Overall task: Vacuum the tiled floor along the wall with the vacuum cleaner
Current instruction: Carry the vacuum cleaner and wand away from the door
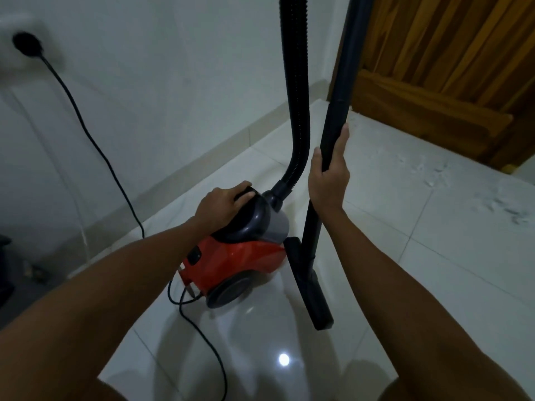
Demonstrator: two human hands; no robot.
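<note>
- Vacuum cleaner (246,250), red with a grey top, sits on the white tiled floor (434,227) near the wall (144,82).
- Left hand (223,202) is closed over its top handle.
- Right hand (328,180) wraps the upright black wand (335,111), just right of the ribbed hose (296,96).
- Floor nozzle (311,287) rests beside the canister.

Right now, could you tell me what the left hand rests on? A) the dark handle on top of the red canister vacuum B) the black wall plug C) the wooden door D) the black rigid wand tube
A: the left hand curls over the dark handle on top of the red canister vacuum, while the right hand holds the black rigid wand tube.
</note>
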